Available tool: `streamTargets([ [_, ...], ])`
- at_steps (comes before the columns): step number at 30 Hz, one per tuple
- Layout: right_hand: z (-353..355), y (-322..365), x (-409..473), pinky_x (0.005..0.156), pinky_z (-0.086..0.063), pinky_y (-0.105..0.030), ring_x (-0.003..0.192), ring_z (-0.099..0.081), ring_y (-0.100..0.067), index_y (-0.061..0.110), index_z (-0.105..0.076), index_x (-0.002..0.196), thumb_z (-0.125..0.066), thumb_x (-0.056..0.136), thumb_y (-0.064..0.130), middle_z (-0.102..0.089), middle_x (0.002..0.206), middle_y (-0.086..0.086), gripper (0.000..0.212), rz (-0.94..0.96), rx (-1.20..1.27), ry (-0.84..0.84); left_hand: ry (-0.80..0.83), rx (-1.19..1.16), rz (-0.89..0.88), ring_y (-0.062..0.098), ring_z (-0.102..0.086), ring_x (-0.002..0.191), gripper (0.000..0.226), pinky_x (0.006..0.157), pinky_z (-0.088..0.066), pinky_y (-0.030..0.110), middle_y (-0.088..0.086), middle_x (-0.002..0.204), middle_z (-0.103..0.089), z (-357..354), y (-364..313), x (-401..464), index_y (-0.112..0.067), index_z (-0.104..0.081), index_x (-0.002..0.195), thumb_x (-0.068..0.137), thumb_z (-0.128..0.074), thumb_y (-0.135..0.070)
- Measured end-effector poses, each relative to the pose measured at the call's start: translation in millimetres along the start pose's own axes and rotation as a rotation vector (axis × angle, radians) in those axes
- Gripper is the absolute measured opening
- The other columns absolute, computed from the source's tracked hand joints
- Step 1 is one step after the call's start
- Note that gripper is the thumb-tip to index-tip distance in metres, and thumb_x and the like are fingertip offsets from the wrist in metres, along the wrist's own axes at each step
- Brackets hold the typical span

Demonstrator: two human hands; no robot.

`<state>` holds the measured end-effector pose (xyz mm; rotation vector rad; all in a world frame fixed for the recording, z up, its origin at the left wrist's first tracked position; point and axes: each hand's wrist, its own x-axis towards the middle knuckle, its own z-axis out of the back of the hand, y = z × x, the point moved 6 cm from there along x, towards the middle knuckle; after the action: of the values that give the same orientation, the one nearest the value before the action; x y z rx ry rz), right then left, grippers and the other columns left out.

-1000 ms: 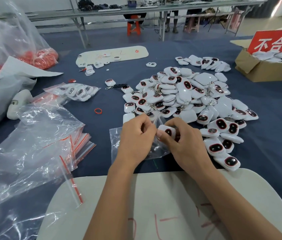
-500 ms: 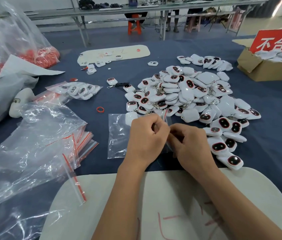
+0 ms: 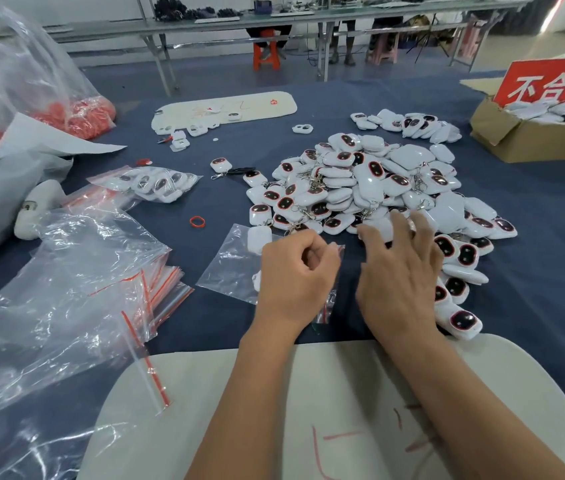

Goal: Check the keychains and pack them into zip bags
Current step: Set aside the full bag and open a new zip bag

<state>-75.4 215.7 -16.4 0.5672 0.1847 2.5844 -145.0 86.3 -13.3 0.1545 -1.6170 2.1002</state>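
A clear zip bag (image 3: pixel 236 268) is pinched at its red-striped mouth by the curled fingers of the left hand (image 3: pixel 296 278); it lies flat on the blue worktop (image 3: pixel 534 271). The right hand (image 3: pixel 399 271), fingers spread and empty, is stretched over the near edge of the heap of white keychains (image 3: pixel 360 188). Spare zip bags (image 3: pixel 166 282) are stacked at the left.

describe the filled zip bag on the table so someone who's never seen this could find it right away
Start at the big pile of loose white keychains mid-table and look left, past a lone keychain. The filled zip bag lies flat on the blue cloth. Unlike the empty bags stacked nearer, it bulges with white keychains.
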Motion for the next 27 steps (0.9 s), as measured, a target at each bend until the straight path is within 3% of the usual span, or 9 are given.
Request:
streamTargets([
  [2, -9, 5, 0, 0.126, 0.000, -0.055, 0.160, -0.004, -0.033, 0.026, -0.036, 0.155, -0.054, 0.100, 0.025, -0.024, 0.168, -0.013, 0.058, 0.013, -0.077, 0.158, 0.092, -0.017, 0.094, 0.023, -0.052, 0.054, 0.031, 0.057, -0.052, 0.038, -0.005, 0.053, -0.052, -18, 2, -3, -0.014, -0.055, 0.061, 0.089, -0.064, -0.027],
  [3, -8, 7, -1, 0.127, 0.003, -0.054, 0.159, -0.012, -0.032, 0.027, -0.036, 0.154, -0.051, 0.102, 0.027, -0.029, 0.166, -0.011, 0.055, 0.030, -0.050, 0.153, 0.129, -0.009, 0.130, 0.030, -0.056, 0.058, 0.033, 0.061, -0.056, 0.046, -0.002, 0.053, -0.053, -26, 4, -5, -0.013, -0.055, 0.062, 0.091, -0.063, -0.025],
  [6, -1, 3, -1, 0.120, -0.025, -0.045, 0.130, -0.050, -0.031, 0.021, -0.056, 0.143, -0.057, 0.100, 0.021, -0.054, 0.134, -0.008, 0.043, 0.037, 0.049, 0.047, 0.117, 0.000, 0.224, 0.036, -0.063, 0.067, 0.036, 0.067, -0.058, 0.055, -0.004, 0.053, -0.052, -29, 13, -7, -0.016, -0.054, 0.061, 0.095, -0.063, -0.021],
  [10, 3, 4, -2, 0.093, -0.042, -0.040, 0.104, -0.056, -0.031, 0.010, -0.071, 0.112, -0.060, 0.103, 0.023, -0.062, 0.108, -0.009, 0.020, 0.041, 0.174, -0.071, -0.071, -0.006, 0.324, 0.037, -0.069, 0.070, 0.028, 0.072, -0.060, 0.051, 0.017, 0.070, -0.068, -10, 24, -3, -0.004, -0.063, 0.074, 0.095, -0.061, -0.021],
  [13, 12, 7, -7, 0.075, -0.041, -0.033, 0.085, -0.059, -0.025, 0.006, -0.070, 0.102, -0.054, 0.107, 0.019, -0.067, 0.091, -0.005, 0.022, 0.084, 0.474, -0.224, -0.114, -0.152, 0.362, 0.019, -0.066, 0.055, 0.027, 0.058, -0.060, 0.035, 0.007, 0.059, -0.065, -5, 24, -4, -0.004, -0.063, 0.076, 0.100, -0.053, -0.012],
  [17, -9, 3, -3, 0.053, -0.047, -0.023, 0.047, -0.059, -0.011, 0.020, -0.071, 0.105, -0.056, 0.108, 0.021, -0.067, 0.063, 0.004, 0.016, 0.061, 0.887, 0.082, -0.048, -0.194, 0.330, 0.034, -0.066, 0.074, 0.031, 0.071, -0.060, 0.049, 0.007, 0.074, -0.069, -5, 19, 1, -0.009, -0.069, 0.080, 0.104, -0.050, -0.016],
  [20, -19, -1, 1, 0.051, -0.056, -0.031, 0.048, -0.065, -0.022, 0.022, -0.074, 0.108, -0.055, 0.108, 0.015, -0.073, 0.070, -0.004, 0.021, -0.011, 1.077, 0.205, 0.006, -0.252, 0.350, 0.024, -0.063, 0.068, 0.025, 0.063, -0.058, 0.039, 0.017, 0.079, -0.070, -7, 23, 1, -0.004, -0.072, 0.088, 0.103, -0.059, -0.020],
  [23, -22, 0, 2, 0.053, -0.061, -0.034, 0.058, -0.071, -0.026, 0.024, -0.076, 0.107, -0.054, 0.108, 0.007, -0.076, 0.079, -0.007, 0.029, -0.034, 1.206, 0.259, 0.082, -0.262, 0.331, 0.008, -0.063, 0.064, 0.008, 0.056, -0.052, 0.021, 0.009, 0.079, -0.072, -8, 24, 1, -0.004, -0.075, 0.095, 0.095, -0.071, -0.011],
  [27, -27, -5, 2, 0.046, -0.055, -0.029, 0.050, -0.068, -0.027, 0.012, -0.070, 0.117, -0.058, 0.105, 0.006, -0.076, 0.083, -0.006, 0.017, -0.072, 1.188, 0.261, 0.073, -0.209, 0.369, 0.011, -0.060, 0.057, 0.013, 0.055, -0.051, 0.028, 0.009, 0.073, -0.069, -7, 30, 2, -0.004, -0.074, 0.088, 0.096, -0.069, -0.013],
])
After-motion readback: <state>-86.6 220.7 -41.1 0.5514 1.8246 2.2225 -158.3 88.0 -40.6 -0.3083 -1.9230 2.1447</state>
